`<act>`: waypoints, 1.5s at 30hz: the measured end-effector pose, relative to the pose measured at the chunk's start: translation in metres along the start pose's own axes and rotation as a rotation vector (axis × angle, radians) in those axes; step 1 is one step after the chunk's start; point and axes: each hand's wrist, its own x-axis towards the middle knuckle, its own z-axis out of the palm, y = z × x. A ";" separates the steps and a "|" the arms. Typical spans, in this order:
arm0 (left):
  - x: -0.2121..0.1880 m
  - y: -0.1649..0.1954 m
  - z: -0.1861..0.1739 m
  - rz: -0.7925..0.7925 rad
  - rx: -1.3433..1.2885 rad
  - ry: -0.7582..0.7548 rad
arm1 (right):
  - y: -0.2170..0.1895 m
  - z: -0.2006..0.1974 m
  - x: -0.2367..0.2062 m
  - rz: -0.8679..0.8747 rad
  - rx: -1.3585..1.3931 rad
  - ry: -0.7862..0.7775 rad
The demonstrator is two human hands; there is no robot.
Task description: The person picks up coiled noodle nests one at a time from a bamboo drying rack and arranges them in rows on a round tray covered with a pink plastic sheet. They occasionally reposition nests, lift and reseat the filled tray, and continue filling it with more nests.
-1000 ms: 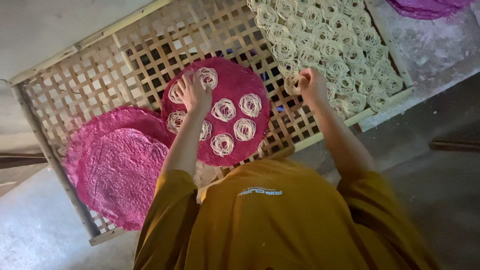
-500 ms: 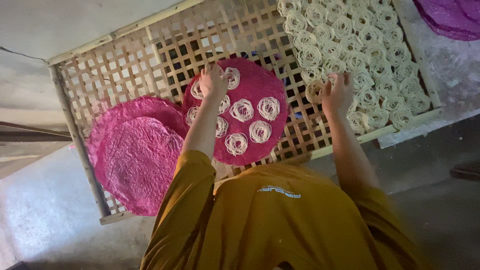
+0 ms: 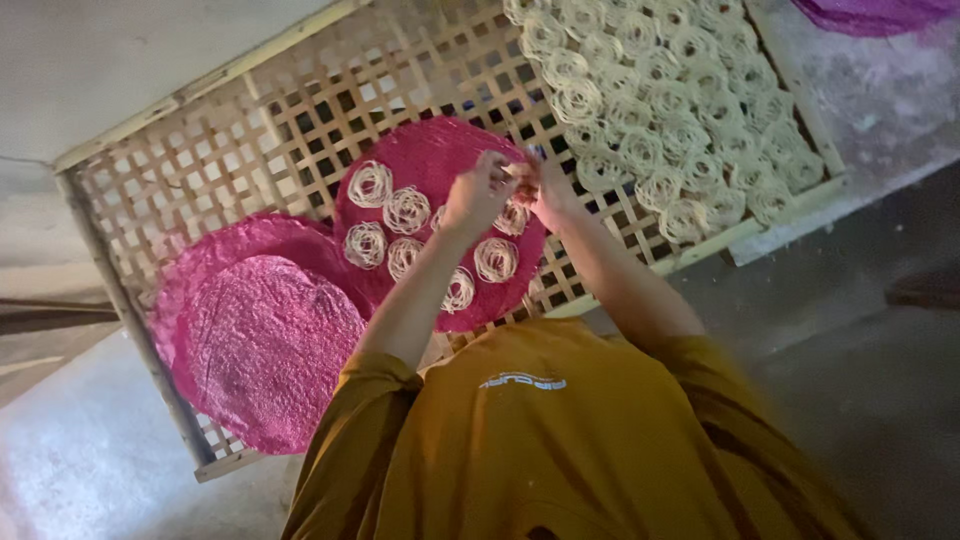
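A pale noodle coil [image 3: 522, 178] sits pinched between both hands at the 2 o'clock edge of the pink woven disc [image 3: 440, 160]. It looks light, limp and crumbly, best lifted by its rim. The left hand [image 3: 478, 192] and right hand [image 3: 548, 190] each keep a fingertip grip on it. More coils [image 3: 660, 100] fill the lattice tray [image 3: 250, 140] at 1 o'clock.

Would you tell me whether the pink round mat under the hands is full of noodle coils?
Not full: the pink mat carries several noodle coils, with bare pink showing around them.
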 end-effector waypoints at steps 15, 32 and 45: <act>-0.049 -0.025 0.039 0.186 0.524 0.151 | -0.036 -0.146 -0.080 -0.229 -0.575 0.316; 0.001 -0.047 0.054 0.103 0.735 0.056 | -0.028 -0.140 -0.089 -0.683 -1.292 0.573; -0.018 -0.044 0.044 0.034 0.315 0.006 | -0.028 -0.127 -0.105 -0.699 -1.063 0.511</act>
